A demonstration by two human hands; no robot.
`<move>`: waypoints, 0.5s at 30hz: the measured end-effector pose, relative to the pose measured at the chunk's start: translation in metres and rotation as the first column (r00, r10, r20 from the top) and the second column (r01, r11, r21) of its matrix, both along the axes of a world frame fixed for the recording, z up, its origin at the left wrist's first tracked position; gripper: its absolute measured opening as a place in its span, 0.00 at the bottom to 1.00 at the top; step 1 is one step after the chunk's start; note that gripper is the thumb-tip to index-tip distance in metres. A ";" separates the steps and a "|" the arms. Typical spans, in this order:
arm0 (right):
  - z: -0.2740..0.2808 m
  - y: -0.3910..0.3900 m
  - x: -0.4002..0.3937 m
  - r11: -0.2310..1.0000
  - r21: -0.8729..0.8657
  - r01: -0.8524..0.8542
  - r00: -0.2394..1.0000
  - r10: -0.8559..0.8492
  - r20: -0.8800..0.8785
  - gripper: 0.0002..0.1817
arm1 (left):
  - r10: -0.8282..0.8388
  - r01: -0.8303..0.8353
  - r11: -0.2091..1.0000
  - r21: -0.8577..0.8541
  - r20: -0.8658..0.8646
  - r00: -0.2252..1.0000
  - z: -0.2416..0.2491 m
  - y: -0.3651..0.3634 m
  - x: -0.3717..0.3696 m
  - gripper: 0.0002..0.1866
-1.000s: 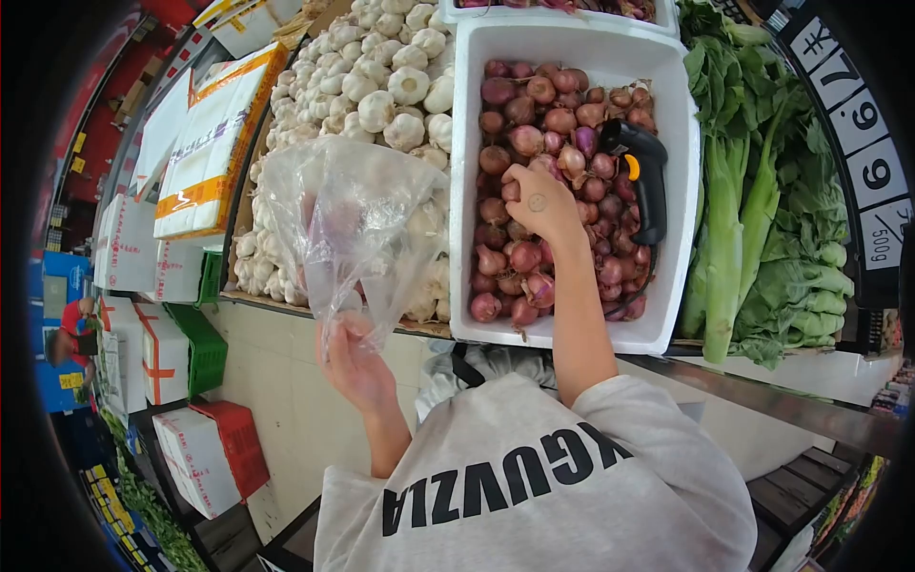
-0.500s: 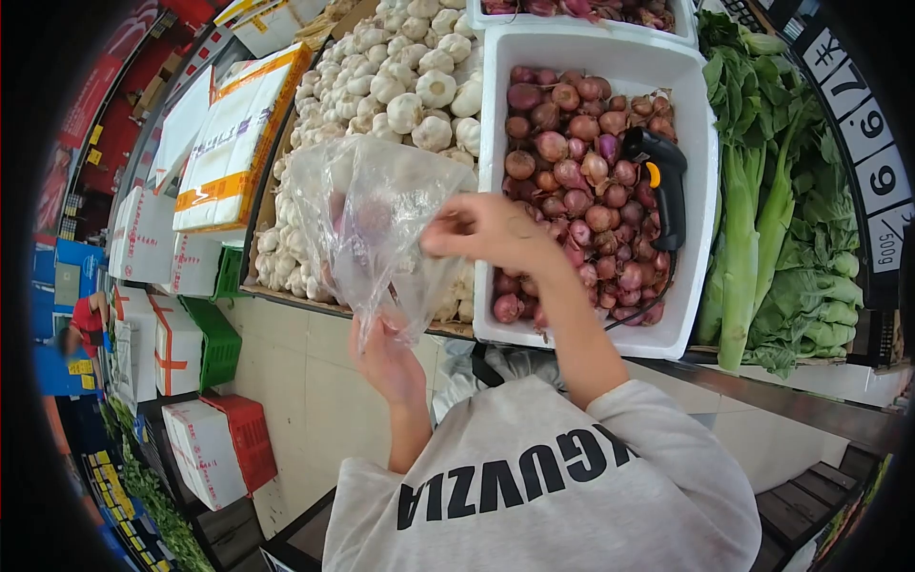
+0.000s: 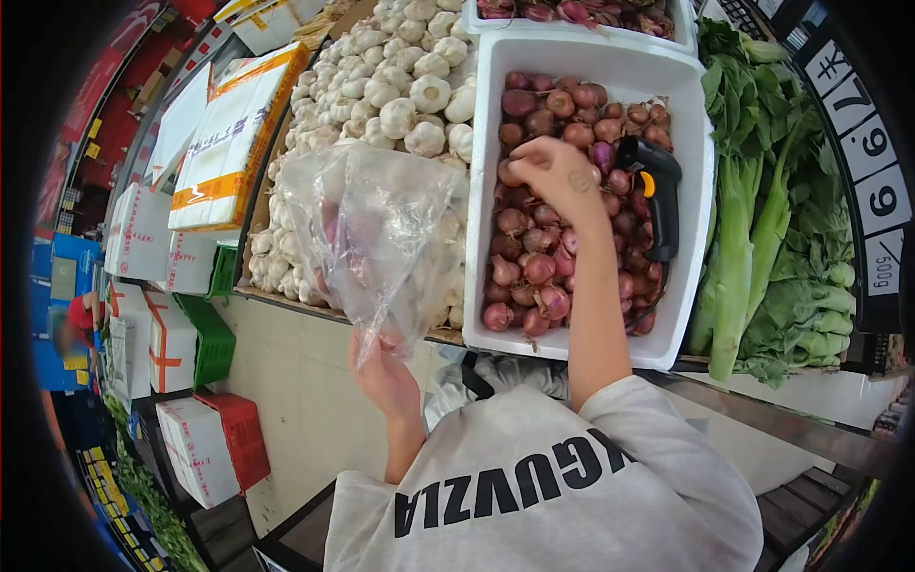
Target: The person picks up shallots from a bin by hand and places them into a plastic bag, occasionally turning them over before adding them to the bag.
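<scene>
A clear plastic bag (image 3: 381, 257) with a few reddish onions inside hangs over the front of the garlic pile (image 3: 410, 91). Its lower edge is gripped by my left hand (image 3: 386, 374). In a white foam box, my right hand (image 3: 556, 174) is over the small red onions (image 3: 534, 257), its fingers curled around an onion near the box's left side. A black handheld scanner (image 3: 656, 195) with a yellow trigger lies on the onions, to the right of that hand.
Leafy green vegetables (image 3: 739, 229) lie right of the foam box, beside a price sign (image 3: 863, 162). White foam boxes (image 3: 233, 143), a green crate (image 3: 212, 338) and a red crate (image 3: 243, 439) stand at the left. A person in red (image 3: 81, 319) is at the far left.
My right hand has moved from beside the bag to the upper left part of the onion box and closed on an onion. My left hand still holds the bag.
</scene>
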State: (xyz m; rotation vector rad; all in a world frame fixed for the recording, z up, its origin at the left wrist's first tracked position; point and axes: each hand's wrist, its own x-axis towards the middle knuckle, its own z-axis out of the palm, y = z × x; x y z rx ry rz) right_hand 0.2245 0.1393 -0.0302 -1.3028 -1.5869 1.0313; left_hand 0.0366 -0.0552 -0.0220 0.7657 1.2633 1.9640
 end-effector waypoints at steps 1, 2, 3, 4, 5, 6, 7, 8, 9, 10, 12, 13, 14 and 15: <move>0.003 0.003 0.011 0.990 0.007 0.143 0.986 -0.143 0.088 0.13 | 0.014 -0.014 1.000 -0.016 -0.009 1.000 0.002 0.001 0.001 0.04; 0.000 0.009 0.020 0.989 0.010 0.149 0.985 -0.149 0.092 0.13 | 0.029 -0.030 0.999 -0.028 -0.018 0.999 0.003 0.003 0.002 0.04; -0.008 0.017 0.027 0.971 0.139 0.195 0.960 -0.218 0.178 0.13 | 0.026 -0.026 0.999 -0.026 -0.014 1.000 0.004 0.005 0.003 0.04; -0.013 0.022 0.030 0.937 0.269 0.223 0.923 -0.292 0.252 0.13 | 0.036 -0.036 0.999 -0.034 -0.016 0.999 0.004 0.006 0.003 0.05; -0.019 0.026 0.030 0.936 0.274 0.220 0.923 -0.291 0.253 0.13 | 0.048 -0.049 0.998 -0.041 -0.018 0.999 0.004 0.007 0.003 0.05; -0.022 0.029 0.025 0.933 0.291 0.211 0.913 -0.294 0.284 0.15 | 0.051 -0.052 0.998 -0.038 -0.017 0.999 0.004 0.008 0.002 0.05; -0.026 0.031 0.021 0.930 0.307 0.202 0.901 -0.299 0.313 0.17 | 0.037 -0.038 0.999 -0.031 -0.031 0.999 0.004 0.009 0.001 0.05; -0.030 0.031 0.017 0.930 0.323 0.173 0.884 -0.291 0.366 0.17 | 0.022 -0.024 0.999 -0.024 -0.046 0.999 0.003 0.009 0.001 0.05; -0.028 0.030 0.012 0.929 0.326 0.173 0.884 -0.292 0.364 0.17 | 0.022 -0.023 1.000 -0.021 -0.048 0.999 0.005 0.011 0.001 0.05; -0.025 0.028 0.008 0.940 0.287 0.185 0.845 -0.301 0.442 0.17 | 0.043 -0.044 0.999 -0.031 -0.040 0.998 0.006 0.013 0.001 0.06; -0.023 0.026 0.006 0.952 0.235 0.196 0.799 -0.294 0.525 0.18 | 0.061 -0.062 0.997 -0.041 -0.035 0.998 0.008 0.014 0.001 0.06; -0.023 0.026 0.006 0.952 0.234 0.197 0.799 -0.294 0.524 0.18 | 0.071 -0.072 0.996 -0.045 -0.028 0.997 0.008 0.014 0.000 0.06; -0.023 0.025 0.006 0.947 0.239 0.214 0.808 -0.309 0.501 0.18 | 0.081 -0.082 0.995 -0.050 -0.022 0.996 0.008 0.013 -0.001 0.06; -0.023 0.024 0.006 0.942 0.243 0.231 0.816 -0.323 0.479 0.18 | 0.082 -0.083 0.995 -0.054 -0.024 0.996 0.009 0.012 -0.001 0.06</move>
